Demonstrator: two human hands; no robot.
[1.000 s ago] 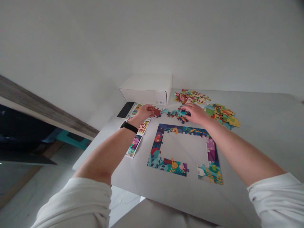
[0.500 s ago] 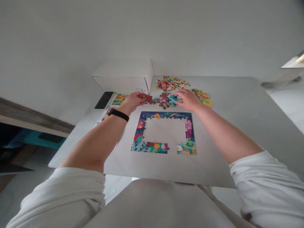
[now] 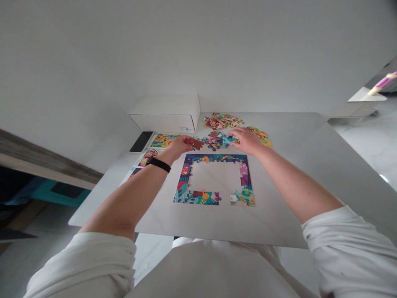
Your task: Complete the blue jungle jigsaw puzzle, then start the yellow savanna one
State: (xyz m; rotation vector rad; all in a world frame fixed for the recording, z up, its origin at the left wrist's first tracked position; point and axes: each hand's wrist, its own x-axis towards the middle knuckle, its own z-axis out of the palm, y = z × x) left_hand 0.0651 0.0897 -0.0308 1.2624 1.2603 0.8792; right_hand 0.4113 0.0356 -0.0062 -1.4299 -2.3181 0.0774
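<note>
Apparently the step in hand is searching the loose pieces for one that fits. The left hand (image 3: 179,147) pinches a brown piece (image 3: 197,144) between thumb and fingers, its plain, flat face showing. The right hand (image 3: 246,140) curves over the teal pieces (image 3: 228,139) at the side of the middle pile (image 3: 214,144), fingers bent; whether it grips one or merely rests on them, I cannot tell. Between the two hands that pile lies loose and overlapping, dark blue, purple and brown among the teal. Just nearer the body sits the frame (image 3: 183,192), a joined rectangular border with straight outer sides and a knobbed inner edge, broken by one gap in its near side, right of centre. The next move, I judge, calls for a piece with one straight side and matching knobs to close that gap. All the pieces look like thin, stiff card with a smooth printed face. Beyond the hands lie a red-and-cream pile (image 3: 221,121) and a yellow pile (image 3: 263,135), the latter partly behind the right hand. Leftward come the glossy picture sheet (image 3: 163,140), a dark, slab-like phone (image 3: 142,141) and a white, sharp-cornered box (image 3: 161,123), all on the smooth, pale table (image 3: 279,219).
</note>
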